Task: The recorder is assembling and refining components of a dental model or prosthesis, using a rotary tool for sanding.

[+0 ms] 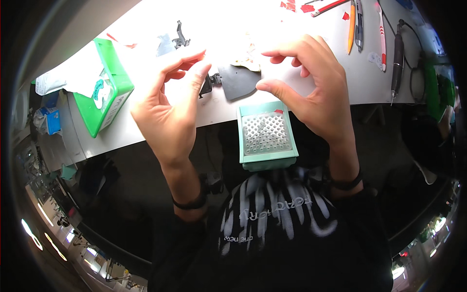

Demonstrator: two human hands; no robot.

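Observation:
My left hand [168, 109] is raised over the table's near side, its thumb and index fingertip drawn together in a pinch. Whatever lies between them, if anything, is too small to make out. Across from it my right hand [318, 82] hovers with thumb and fingers apart, holding nothing. Between the hands lie a dark grey flat plate [238, 82] and a small black part [207, 86], the latter partly behind my left thumb. A pale crumpled scrap [247, 62] touches the plate's far edge. Nearer to me, a mint-green tray [266, 158] with a perforated metal top juts past the table edge.
At left stands a green bin [127, 87] with white packaging and scraps. A black bracket-like piece [181, 35] lies farther back. Along the right are an orange pen [351, 29], a dark pen [359, 27], a toothbrush [382, 39] and a corded dark pen-shaped tool [398, 63].

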